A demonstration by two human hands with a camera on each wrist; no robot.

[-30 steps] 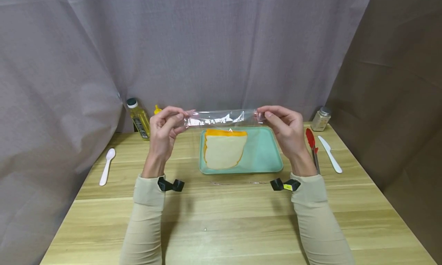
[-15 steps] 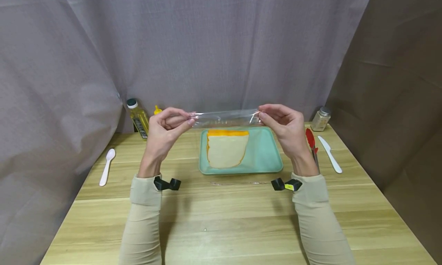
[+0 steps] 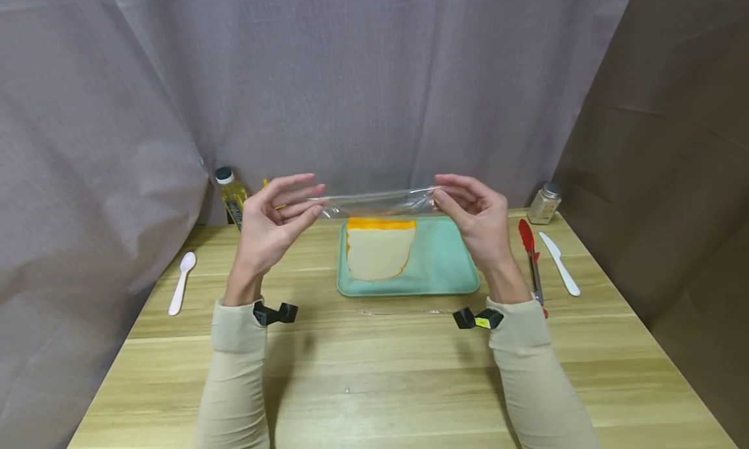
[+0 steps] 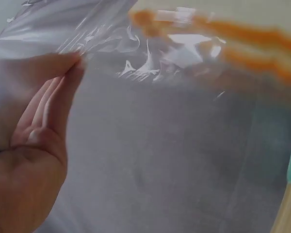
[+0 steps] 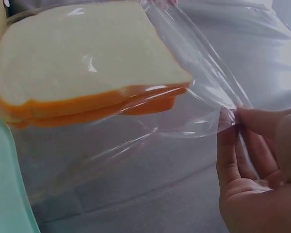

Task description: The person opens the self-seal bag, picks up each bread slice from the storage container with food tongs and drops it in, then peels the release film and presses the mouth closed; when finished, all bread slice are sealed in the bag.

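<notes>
Between my two hands stretches a sheet of clear plastic wrap (image 3: 380,205), its top edge raised at the far side of the green tray (image 3: 447,260). Stacked bread slices (image 3: 380,251) with orange crusts lie on the tray's left half. Seen from the right wrist, the film passes in front of the bread (image 5: 87,53). My left hand (image 3: 269,218) pinches the film's left corner between thumb and index finger, other fingers spread. At the opposite corner, my right hand (image 3: 476,218) pinches a gathered bit of film. Its near edge shows as faint shiny lines in front of the tray.
A white spoon (image 3: 182,283) lies at left. Behind my left hand stand an oil bottle (image 3: 231,192) and a mostly hidden yellow bottle. To the right are red-tipped tongs (image 3: 526,236), a white knife (image 3: 560,264) and a seasoning jar (image 3: 544,203). Grey curtains enclose the table.
My left hand has shifted left, and its upper fingers have spread away from the film. My right hand has moved slightly left. The film's top edge has narrowed from a wide band.
</notes>
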